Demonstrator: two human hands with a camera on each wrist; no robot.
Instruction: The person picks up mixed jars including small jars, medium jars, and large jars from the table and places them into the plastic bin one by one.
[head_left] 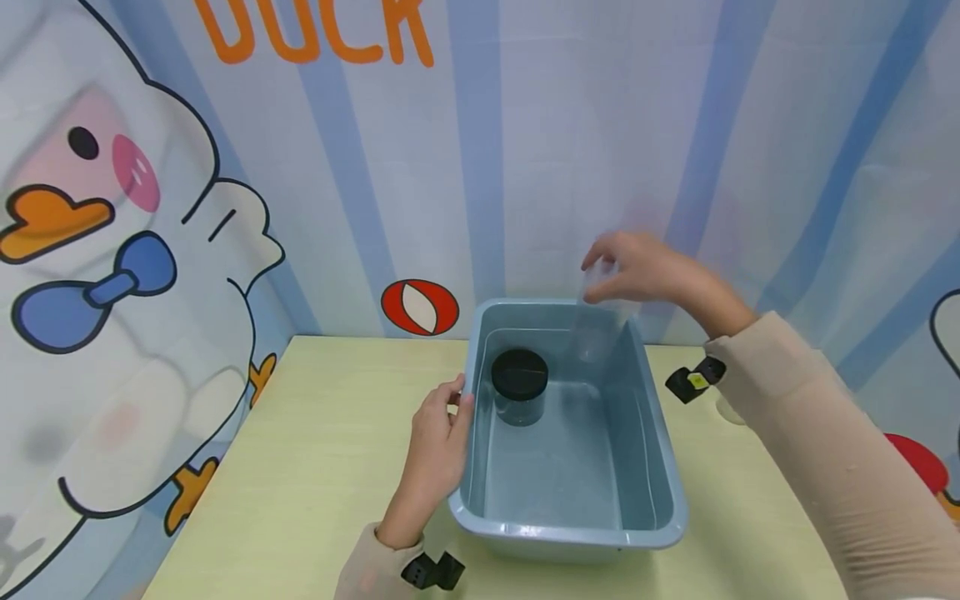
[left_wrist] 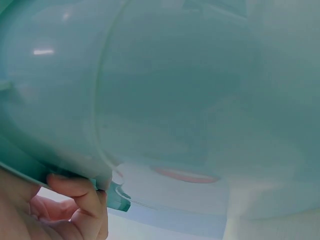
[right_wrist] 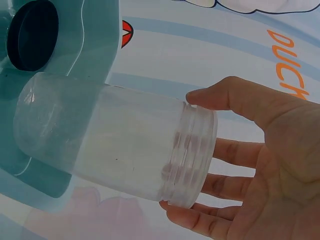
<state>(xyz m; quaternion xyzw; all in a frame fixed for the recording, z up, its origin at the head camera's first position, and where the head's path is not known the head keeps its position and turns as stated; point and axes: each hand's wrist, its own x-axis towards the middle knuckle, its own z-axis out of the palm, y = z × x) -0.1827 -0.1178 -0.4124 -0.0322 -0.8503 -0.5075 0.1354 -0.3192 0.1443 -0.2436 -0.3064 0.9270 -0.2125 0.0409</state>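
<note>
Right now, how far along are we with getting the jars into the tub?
Done: one jar with a black lid already stands inside the blue-grey tub. In hand: the right hand grips a clear, lidless jar by its threaded mouth, held above the tub's far right corner. The left hand holds the tub's left rim. Left: the clear jar is not yet set down inside.

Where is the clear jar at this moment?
In the head view the clear jar is in the right hand, above the far right corner of the blue tub, to the right of the black-lidded jar.
</note>
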